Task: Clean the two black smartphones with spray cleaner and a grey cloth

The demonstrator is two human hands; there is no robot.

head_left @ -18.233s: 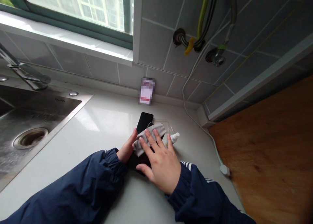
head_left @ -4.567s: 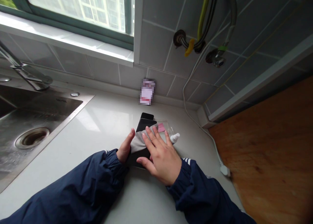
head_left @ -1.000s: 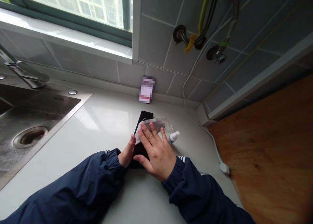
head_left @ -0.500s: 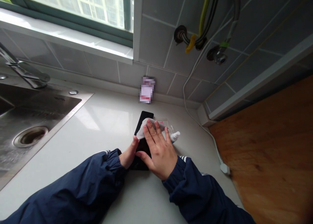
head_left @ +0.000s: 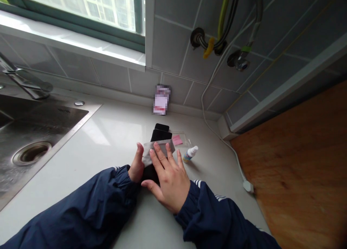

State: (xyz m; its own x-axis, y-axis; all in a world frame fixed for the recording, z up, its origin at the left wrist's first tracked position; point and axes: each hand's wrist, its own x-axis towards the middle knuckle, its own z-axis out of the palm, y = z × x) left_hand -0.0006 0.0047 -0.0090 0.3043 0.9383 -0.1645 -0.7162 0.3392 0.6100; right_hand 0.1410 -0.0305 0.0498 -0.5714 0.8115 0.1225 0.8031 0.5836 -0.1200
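A black phone (head_left: pixel 160 135) lies on the white counter (head_left: pixel 108 140), its far end showing beyond a grey cleaning cloth (head_left: pixel 148 151). My right hand (head_left: pixel 166 176) lies flat on the cloth, fingers stretched and pressing it onto the phone. At the phone's left edge rests my left hand (head_left: pixel 137 165), thumb up along the side, fingers hidden. A second dark device (head_left: pixel 162 126) peeks out just behind the phone.
A small white spray bottle (head_left: pixel 189 153) lies right of my hand, beside a clear case with a pink note (head_left: pixel 177 139). A steel sink (head_left: pixel 35 133) and tap (head_left: pixel 24 80) sit left. A white cable (head_left: pixel 225 140) runs to a plug (head_left: pixel 248 185). Wooden floor right.
My right hand has slid the cloth back toward me along the phone, uncovering more of its far end. The left hand stays at the phone's left edge.
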